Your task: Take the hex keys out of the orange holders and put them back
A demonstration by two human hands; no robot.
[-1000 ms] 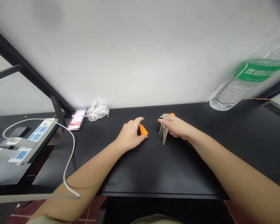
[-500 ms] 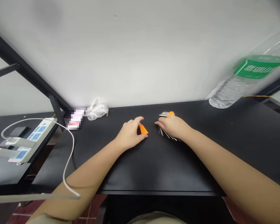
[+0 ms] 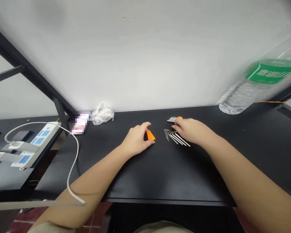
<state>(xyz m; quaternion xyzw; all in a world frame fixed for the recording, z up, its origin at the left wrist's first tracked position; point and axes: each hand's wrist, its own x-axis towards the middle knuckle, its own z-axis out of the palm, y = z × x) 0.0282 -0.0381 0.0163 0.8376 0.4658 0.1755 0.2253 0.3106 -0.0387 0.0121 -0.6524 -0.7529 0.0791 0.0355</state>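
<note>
Where steel L-shaped hex keys (image 3: 177, 139) lay fanned on the black tabletop (image 3: 160, 174), the right hand (image 3: 190, 131) rested over their ends, its fingers extended, neither wide nor gripping. A second small bundle of keys (image 3: 172, 119) with an orange holder (image 3: 180, 117) lay just beyond it. Left hand (image 3: 137, 139): narrowly curled, fingertips against an orange wedge (image 3: 150, 135), which sat between the hands. Further out: crumpled plastic bag (image 3: 103, 114) and a pixelated, unreadable item (image 3: 80, 123) at the table's back edge; white power strip (image 3: 36, 142) with white cable (image 3: 77, 152), left; clear water bottle (image 3: 257, 87) with green label, right.
</note>
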